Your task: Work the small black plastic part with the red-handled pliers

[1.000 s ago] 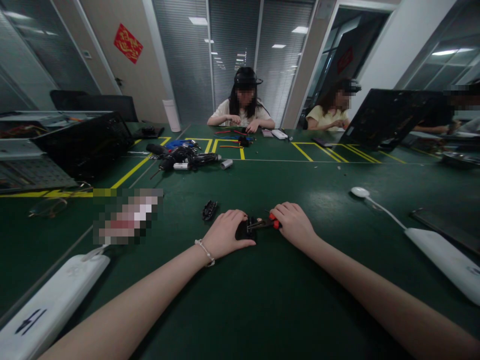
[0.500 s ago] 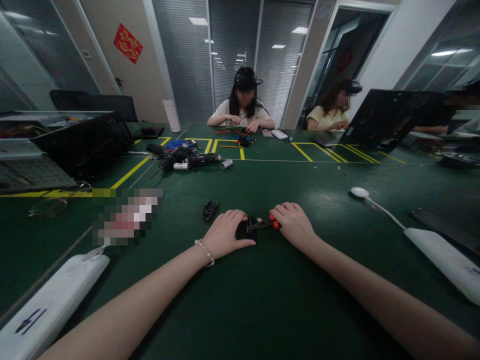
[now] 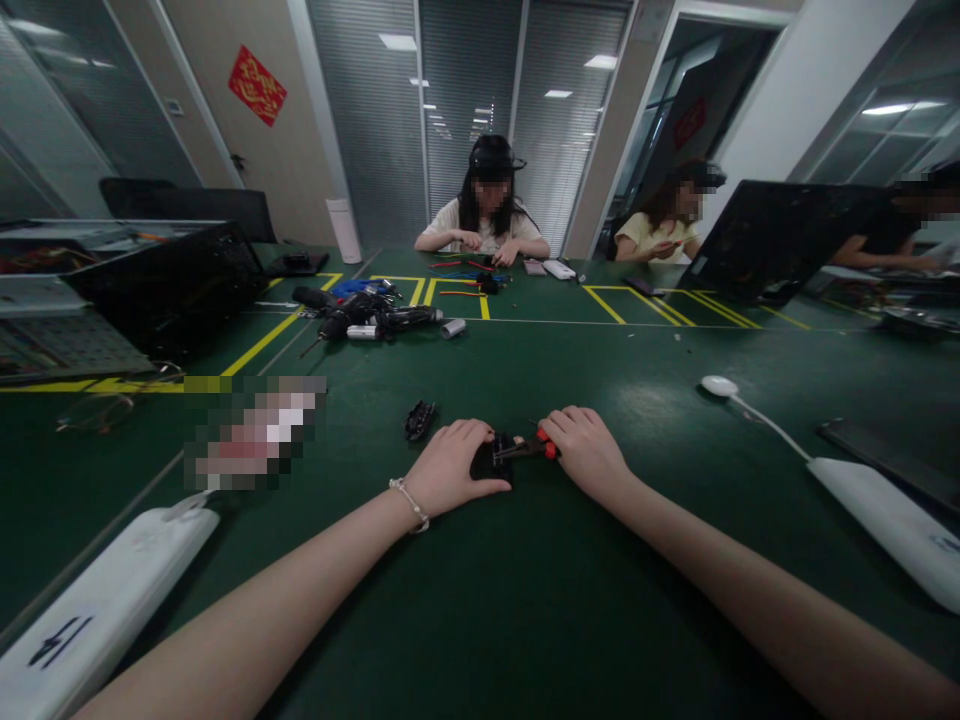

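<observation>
My left hand is closed around a small black part, its thumb stretched along the near side. This part rests on or just above the green table; its exact kind cannot be made out. In my right hand is a pair of pliers with red handles, gripped from above. The dark jaws point left and meet the black part by my left fingers. What sits between the jaws is too small to tell. Left of my left hand lies another black piece with an uneven surface.
A power drill, blue wires and a grey cylinder lie farther back on the green table. White devices flank my arms. Glasses lie left. A co-worker sits opposite; others are at the right.
My hands, the pliers and the black part look unchanged. At the back right, the hands of the co-worker in yellow have shifted, and the far-right person's arm has moved.
</observation>
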`<state>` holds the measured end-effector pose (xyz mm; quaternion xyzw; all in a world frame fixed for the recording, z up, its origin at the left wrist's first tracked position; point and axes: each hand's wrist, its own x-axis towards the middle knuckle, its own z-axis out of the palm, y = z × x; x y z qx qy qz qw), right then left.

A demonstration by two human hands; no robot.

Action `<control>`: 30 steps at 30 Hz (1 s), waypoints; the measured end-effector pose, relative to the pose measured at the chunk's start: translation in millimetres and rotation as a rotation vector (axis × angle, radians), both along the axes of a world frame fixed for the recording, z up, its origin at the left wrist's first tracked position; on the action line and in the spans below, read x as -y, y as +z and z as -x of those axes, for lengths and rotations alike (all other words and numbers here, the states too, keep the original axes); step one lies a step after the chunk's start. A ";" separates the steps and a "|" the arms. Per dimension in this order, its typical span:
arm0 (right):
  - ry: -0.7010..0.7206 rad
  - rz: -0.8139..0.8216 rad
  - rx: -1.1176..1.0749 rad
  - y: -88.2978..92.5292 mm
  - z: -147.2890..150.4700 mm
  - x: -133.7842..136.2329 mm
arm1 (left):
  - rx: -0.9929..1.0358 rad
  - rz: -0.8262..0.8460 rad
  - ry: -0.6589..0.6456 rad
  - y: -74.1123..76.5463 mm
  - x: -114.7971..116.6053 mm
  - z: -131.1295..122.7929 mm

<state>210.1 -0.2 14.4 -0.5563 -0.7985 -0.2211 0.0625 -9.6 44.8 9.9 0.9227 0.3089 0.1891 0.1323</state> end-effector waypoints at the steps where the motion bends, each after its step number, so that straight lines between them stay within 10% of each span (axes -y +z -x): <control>1: 0.002 0.000 0.003 0.1 0.2 0.0 | -0.001 0.000 0.001 0.0 0.0 0.1; 30: 0.029 -0.003 0.025 1.8 -1.4 -1.1 | -0.008 0.009 0.011 3.7 2.1 0.3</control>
